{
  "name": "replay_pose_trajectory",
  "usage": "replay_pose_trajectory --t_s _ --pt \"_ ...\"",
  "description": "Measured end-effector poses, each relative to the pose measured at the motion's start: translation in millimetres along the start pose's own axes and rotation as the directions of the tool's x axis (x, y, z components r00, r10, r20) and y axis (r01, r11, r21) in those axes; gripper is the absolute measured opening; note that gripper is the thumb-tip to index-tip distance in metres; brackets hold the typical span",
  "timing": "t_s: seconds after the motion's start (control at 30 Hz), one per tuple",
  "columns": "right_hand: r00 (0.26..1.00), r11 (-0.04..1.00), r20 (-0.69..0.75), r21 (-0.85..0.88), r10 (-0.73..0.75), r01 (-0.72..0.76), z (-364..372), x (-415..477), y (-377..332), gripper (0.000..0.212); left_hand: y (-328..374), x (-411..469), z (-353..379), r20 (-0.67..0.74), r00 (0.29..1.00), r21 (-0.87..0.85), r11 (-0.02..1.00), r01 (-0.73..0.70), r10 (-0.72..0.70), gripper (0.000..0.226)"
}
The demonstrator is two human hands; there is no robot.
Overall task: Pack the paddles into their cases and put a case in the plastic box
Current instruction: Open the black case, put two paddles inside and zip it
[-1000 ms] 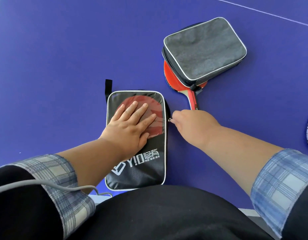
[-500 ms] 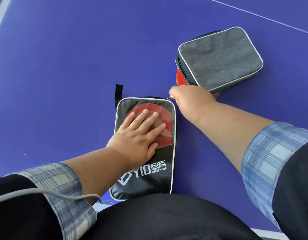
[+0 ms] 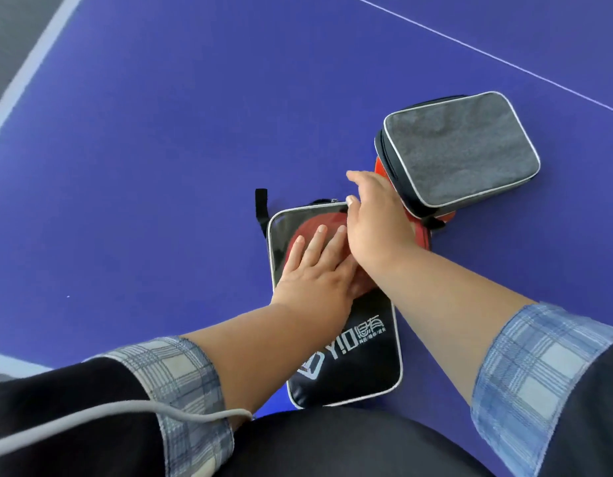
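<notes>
A black case with white lettering and a clear window lies on the blue table just in front of me. A red paddle shows through the window. My left hand lies flat on the case with its fingers spread. My right hand reaches across to the case's far right corner, with its fingertips pinched at the zipper on the top edge. The zipper pull itself is hidden by the fingers. A grey case lies to the far right on top of a second red paddle, which sticks out beneath it.
The blue table stretches far to the left and ahead, with a white edge line at the left and a thin white line at the top right. A black strap sticks out from the black case. A grey cable crosses my left sleeve.
My right hand has run the zipper up the black case's right side to its far corner and onto the top edge. My left hand stays flat on the case.
</notes>
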State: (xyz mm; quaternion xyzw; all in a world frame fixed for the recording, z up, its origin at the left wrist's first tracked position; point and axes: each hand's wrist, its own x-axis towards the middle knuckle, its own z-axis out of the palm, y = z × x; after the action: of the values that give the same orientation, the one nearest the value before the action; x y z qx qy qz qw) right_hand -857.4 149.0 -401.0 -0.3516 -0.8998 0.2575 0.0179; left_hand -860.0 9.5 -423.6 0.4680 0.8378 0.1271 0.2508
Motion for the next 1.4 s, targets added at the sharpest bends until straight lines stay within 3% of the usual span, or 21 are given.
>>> replay_pose_trajectory --t_s 0.13,0.23,0.3,0.37,0.43,0.53,0.67,0.83,0.93,1.13,1.4 --pt "0.999 0.999 -0.021 0.029 0.027 -0.026 16.2 -32.2 -4.0 0.052 -20.9 6.8 -33.1 -0.201 0.977 -0.293 0.956 0.013 -0.075 0.031" --pt "0.992 0.954 0.123 -0.297 0.005 0.032 32.7 -52.4 -0.8 0.076 -55.3 33.4 -63.1 -0.285 0.925 -0.39 0.912 0.129 -0.253 0.028" --pt "0.984 0.89 0.176 -0.45 0.012 0.07 39.3 -60.3 0.2 0.089 -69.3 64.6 -76.7 -0.181 0.963 -0.273 0.951 0.146 -0.2 0.034" --pt "0.985 0.862 0.172 -0.502 0.014 0.076 42.5 -61.0 0.7 0.095 -73.2 93.6 -86.6 0.067 0.995 -0.061 0.995 0.081 -0.077 0.043" --pt "0.986 0.857 0.164 -0.512 0.022 0.066 43.5 -59.4 -0.6 0.097 -71.2 114.6 -93.5 0.245 0.969 0.123 0.991 -0.049 0.018 0.045" --pt "0.986 0.861 0.167 -0.504 0.02 0.068 44.4 -59.1 -1.2 0.097 -64.1 128.0 -98.4 0.334 0.935 0.257 0.944 -0.208 0.115 0.039" --pt "0.989 0.861 0.146 -0.504 0.005 0.07 45.3 -59.4 0.8 0.095 -66.1 127.5 -101.2 0.346 0.916 0.344 0.88 -0.326 0.204 0.025" --pt "0.994 0.872 0.104 -0.485 -0.016 0.065 46.9 -60.9 1.9 0.089 -77.2 116.6 -103.9 0.263 0.915 0.469 0.789 -0.397 0.305 0.019" --pt "0.993 0.883 0.114 -0.461 -0.043 0.091 45.0 -60.9 2.7 0.08 -91.7 102.4 -107.1 0.281 0.915 0.527 0.749 -0.4 0.291 0.017" --pt "0.991 0.891 0.132 -0.447 -0.025 0.082 41.8 -60.9 1.2 0.079 -120.2 66.9 -102.9 0.256 0.942 0.532 0.782 -0.324 0.216 0.023" --pt "0.993 0.886 0.118 -0.457 -0.031 0.081 44.3 -61.8 2.6 0.079 -133.0 13.5 -77.2 0.122 0.976 0.481 0.849 -0.219 0.182 0.02"
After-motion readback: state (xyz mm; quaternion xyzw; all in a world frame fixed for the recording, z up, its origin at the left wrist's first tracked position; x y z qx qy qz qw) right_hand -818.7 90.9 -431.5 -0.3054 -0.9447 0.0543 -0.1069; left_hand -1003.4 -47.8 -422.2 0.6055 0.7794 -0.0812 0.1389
